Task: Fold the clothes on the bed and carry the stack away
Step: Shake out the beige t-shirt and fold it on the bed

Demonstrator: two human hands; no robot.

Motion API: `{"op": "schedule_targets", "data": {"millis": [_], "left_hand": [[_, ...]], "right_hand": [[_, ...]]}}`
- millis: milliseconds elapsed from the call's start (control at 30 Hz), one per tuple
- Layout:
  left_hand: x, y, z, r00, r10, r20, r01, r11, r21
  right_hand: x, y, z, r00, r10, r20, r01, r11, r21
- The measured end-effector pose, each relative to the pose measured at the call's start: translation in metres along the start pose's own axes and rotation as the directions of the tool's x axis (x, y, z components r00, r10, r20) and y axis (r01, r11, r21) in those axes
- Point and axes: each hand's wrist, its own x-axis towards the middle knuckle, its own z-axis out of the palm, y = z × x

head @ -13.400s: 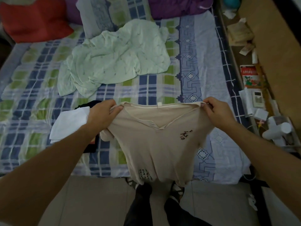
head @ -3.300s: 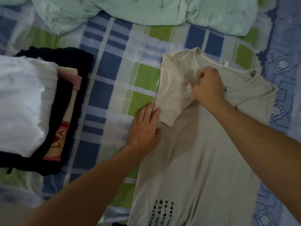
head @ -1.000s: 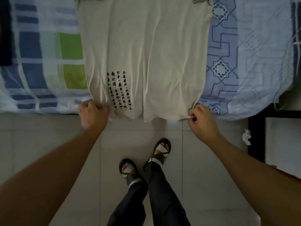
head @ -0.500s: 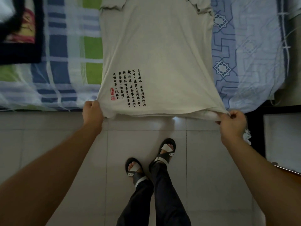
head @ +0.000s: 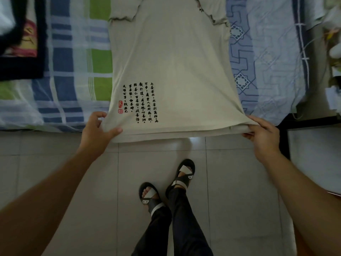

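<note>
- Now both hands had a grip on the beige T-shirt's (head: 171, 67) hem: left hand (head: 96, 130) pinching the near-left corner, right hand (head: 262, 135) pinching the near-right one.
- Versus a second back, the hem was pulled wider and taut, lifted just off the near edge of the bed (head: 73, 71); the wrinkles were mostly gone.
- Shirt body lay flat on the bed, sleeves (head: 121, 8) tucked inward, printed text block near-left.
- Folded stack (head: 20, 43) sat far-left on the bed, well apart from the shirt.
- Judgement: side folds were done; likely next was carrying the hem toward the collar, then adding the shirt to the stack.
</note>
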Motion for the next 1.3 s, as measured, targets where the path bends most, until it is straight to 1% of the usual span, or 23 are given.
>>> {"op": "schedule_targets", "data": {"millis": [67, 233, 300, 367, 400, 467, 533, 600, 700, 800, 900, 1033, 1167, 1233, 1300], "left_hand": [[-0.001, 0.001, -0.003, 0.999, 0.021, 0.032, -0.023, 0.998, 0.054], [-0.002, 0.007, -0.004, 0.981, 0.126, 0.146, -0.148, 0.978, 0.146], [-0.002, 0.008, -0.004, 0.975, 0.15, 0.166, -0.181, 0.964, 0.193], [-0.002, 0.006, -0.004, 0.976, 0.178, 0.128, -0.206, 0.945, 0.256], [-0.002, 0.005, -0.005, 0.98, 0.176, 0.093, -0.195, 0.942, 0.272], [-0.002, 0.004, -0.004, 0.99, 0.14, 0.015, -0.139, 0.953, 0.269], [-0.002, 0.002, 0.0, 0.994, 0.101, -0.03, -0.089, 0.958, 0.273], [-0.002, -0.001, 0.009, 0.998, 0.047, -0.04, -0.035, 0.962, 0.269], [0.003, -0.01, 0.032, 0.999, -0.041, 0.004, 0.038, 0.961, 0.274], [0.011, -0.015, 0.066, 0.995, -0.094, 0.028, 0.084, 0.963, 0.255], [0.02, -0.016, 0.103, 0.997, -0.07, -0.042, 0.079, 0.959, 0.274], [0.03, -0.026, 0.141, 0.986, -0.044, -0.16, 0.1, 0.927, 0.361], [0.039, -0.039, 0.149, 0.96, 0.06, -0.273, 0.086, 0.865, 0.494], [0.043, -0.043, 0.143, 0.952, 0.111, -0.286, 0.042, 0.876, 0.48], [0.043, -0.046, 0.132, 0.953, 0.156, -0.261, -0.037, 0.911, 0.411]], "right_hand": [[0.001, -0.003, 0.0, 1.0, -0.011, 0.012, 0.011, 1.0, -0.002], [0.004, -0.006, -0.001, 0.998, -0.019, 0.058, 0.02, 0.999, -0.028], [0.004, -0.004, -0.003, 0.997, -0.022, 0.08, 0.027, 0.997, -0.067], [0.002, -0.002, -0.006, 0.996, -0.049, 0.073, 0.059, 0.988, -0.142], [0.001, -0.001, -0.007, 0.996, -0.069, 0.065, 0.08, 0.979, -0.189], [-0.003, 0.0, -0.01, 0.993, -0.114, 0.038, 0.12, 0.953, -0.28], [-0.003, 0.004, -0.014, 0.985, -0.171, -0.019, 0.152, 0.921, -0.358], [-0.001, 0.009, -0.016, 0.975, -0.207, -0.081, 0.153, 0.89, -0.429], [0.008, 0.018, -0.017, 0.974, -0.172, -0.148, 0.081, 0.873, -0.481], [0.02, 0.032, -0.015, 0.968, -0.202, -0.152, 0.096, 0.849, -0.519], [0.029, 0.047, -0.012, 0.955, -0.275, -0.112, 0.177, 0.831, -0.527], [0.037, 0.067, -0.008, 0.95, -0.296, -0.102, 0.215, 0.853, -0.475], [0.04, 0.079, -0.007, 0.951, -0.293, -0.102, 0.218, 0.865, -0.453], [0.041, 0.08, -0.004, 0.954, -0.281, -0.102, 0.212, 0.875, -0.436], [0.041, 0.078, -0.002, 0.957, -0.264, -0.118, 0.198, 0.895, -0.399]]}}
